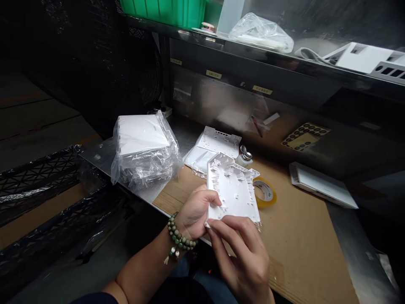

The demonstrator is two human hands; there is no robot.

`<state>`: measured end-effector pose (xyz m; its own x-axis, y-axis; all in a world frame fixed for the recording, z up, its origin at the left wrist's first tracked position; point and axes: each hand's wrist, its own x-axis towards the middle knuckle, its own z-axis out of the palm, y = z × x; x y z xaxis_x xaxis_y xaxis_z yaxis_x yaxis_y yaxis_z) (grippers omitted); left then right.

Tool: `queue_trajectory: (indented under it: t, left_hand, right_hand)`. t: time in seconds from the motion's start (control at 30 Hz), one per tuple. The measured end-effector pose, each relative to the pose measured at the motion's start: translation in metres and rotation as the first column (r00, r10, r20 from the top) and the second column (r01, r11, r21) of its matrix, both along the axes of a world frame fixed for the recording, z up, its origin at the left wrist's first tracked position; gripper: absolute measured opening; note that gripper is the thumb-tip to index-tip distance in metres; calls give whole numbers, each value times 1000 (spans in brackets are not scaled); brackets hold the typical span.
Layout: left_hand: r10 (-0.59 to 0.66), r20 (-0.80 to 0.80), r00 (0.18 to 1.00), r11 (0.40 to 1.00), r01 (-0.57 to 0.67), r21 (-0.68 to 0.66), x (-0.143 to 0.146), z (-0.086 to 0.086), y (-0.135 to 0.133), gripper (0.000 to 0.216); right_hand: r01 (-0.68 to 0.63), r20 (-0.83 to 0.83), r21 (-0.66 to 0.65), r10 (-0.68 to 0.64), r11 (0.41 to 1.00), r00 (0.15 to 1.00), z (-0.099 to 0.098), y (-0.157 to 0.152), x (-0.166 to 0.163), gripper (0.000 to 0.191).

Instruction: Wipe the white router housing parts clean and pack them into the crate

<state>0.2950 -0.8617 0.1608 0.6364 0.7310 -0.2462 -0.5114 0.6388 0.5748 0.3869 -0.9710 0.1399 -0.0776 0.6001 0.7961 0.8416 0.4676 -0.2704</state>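
Note:
A white moulded plastic housing (234,190) is held above the brown board, its ribbed inner side facing me. My left hand (196,213), with a green bead bracelet on the wrist, grips its lower left edge. My right hand (245,253) pinches the lower edge from below, fingers closed on the part. A thin clear film seems to cling near the lower right corner.
A clear bag of stacked white housings (144,147) lies at the left. Another white housing (213,147) lies behind, beside a small bottle (244,155) and a yellow tape roll (265,192). A flat white panel (322,185) rests at right. The shelf above holds a green bin (164,10).

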Motion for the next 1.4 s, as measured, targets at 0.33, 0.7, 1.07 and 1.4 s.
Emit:
queue_trajectory:
  t: [0.33,0.7,1.07,1.4]
  left_hand:
    - [-28,121,992,999,25,28,0,1,2,71]
    - [-112,226,968,992,94,86,-48,-20,41,102]
    - [-104,398,912,979,23,201,-66,-50,47,110]
    - [-185,369,911,980,141,142,-67,-54,45,96]
  right_hand:
    - [7,8,27,-7,1000,1000,-1,1,-2,33]
    - [593,-487,9,-515,805,706,-19,-32,83,9]
    - [484,-438,-34,-448,874,780,-25,-27,74,15]
    - [444,-323,-31,-429,896,843,-34,-32,86,19]
